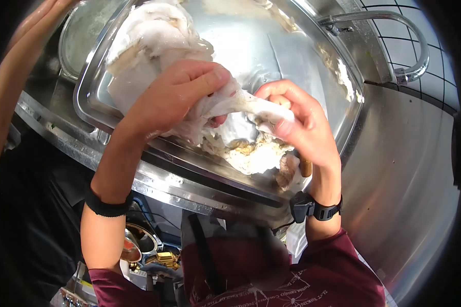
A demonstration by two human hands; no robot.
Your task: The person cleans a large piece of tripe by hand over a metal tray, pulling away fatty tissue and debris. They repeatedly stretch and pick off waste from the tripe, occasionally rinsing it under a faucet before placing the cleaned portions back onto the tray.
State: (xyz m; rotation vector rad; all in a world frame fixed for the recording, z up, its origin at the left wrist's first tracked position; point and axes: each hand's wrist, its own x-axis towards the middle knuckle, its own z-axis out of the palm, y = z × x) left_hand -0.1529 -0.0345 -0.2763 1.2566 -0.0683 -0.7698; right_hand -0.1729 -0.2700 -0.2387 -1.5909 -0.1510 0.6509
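My left hand (176, 94) is closed around a bunched part of a slippery, whitish piece of raw flesh (156, 30), whose exact kind I cannot make out. A narrow white strip of it (248, 104) runs across to my right hand (307, 123), which pinches its end between thumb and fingers. The strip looks stretched between the two hands. Beneath the hands lie pale, yellowish frilly scraps (256, 153) and a brownish lump (287, 173). All of this is over a wet metal tray (241, 46).
A curved metal faucet (420, 43) stands at upper right before white tiles. To the upper left is a round container (84, 38) with cloudy contents. Another person's arm (15, 66) reaches in at far left. The steel counter edge (153, 179) runs before my body.
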